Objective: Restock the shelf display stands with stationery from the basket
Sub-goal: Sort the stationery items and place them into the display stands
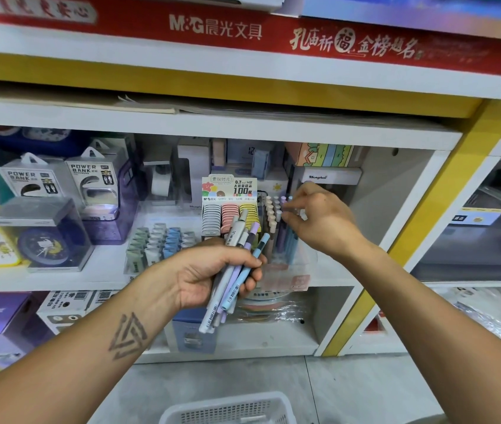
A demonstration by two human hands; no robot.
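My left hand [215, 275] grips a bundle of several pastel pens [234, 276], grey, lilac and light blue, in front of the shelf. My right hand [319, 218] reaches to the clear pen display stand [280, 237], its fingertips pinching the top of a lilac pen [284, 209] that stands upright in it. Rows of cream, lilac and blue pens fill the stand. A lead refill display [229, 206] with grey, pink and yellow cases stands just left of it. The white basket [227, 410] sits on the floor at the bottom edge.
A stand of small green, grey and blue items [160, 243] is left of the refills. Power bank boxes [90, 182] and alarm clocks [44, 240] fill the shelf's left. Boxes crowd the back and the lower shelf [197, 335]. A yellow upright [420, 228] bounds the bay on the right.
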